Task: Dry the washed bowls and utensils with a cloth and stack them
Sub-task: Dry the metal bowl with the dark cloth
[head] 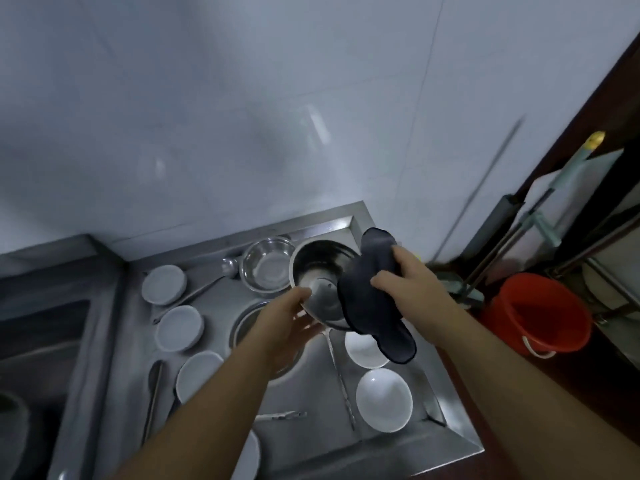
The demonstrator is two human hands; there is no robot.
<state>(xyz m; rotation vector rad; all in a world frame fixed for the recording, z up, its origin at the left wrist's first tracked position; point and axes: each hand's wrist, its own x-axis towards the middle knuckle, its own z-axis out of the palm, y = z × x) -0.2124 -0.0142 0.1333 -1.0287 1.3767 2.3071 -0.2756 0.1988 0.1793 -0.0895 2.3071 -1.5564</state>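
holding steel bowl (320,275), cloth (372,296) inside

No readable text, label, brand or number anywhere

The cloth (370,299) is plain dark navy, and the bowl (318,282) beside it is shiny silver steel, like the tray (446,441). The small bowls (384,400) are plain white. At the right the bucket (540,313) is orange-red; the far wall (242,116) is pale grey-white.
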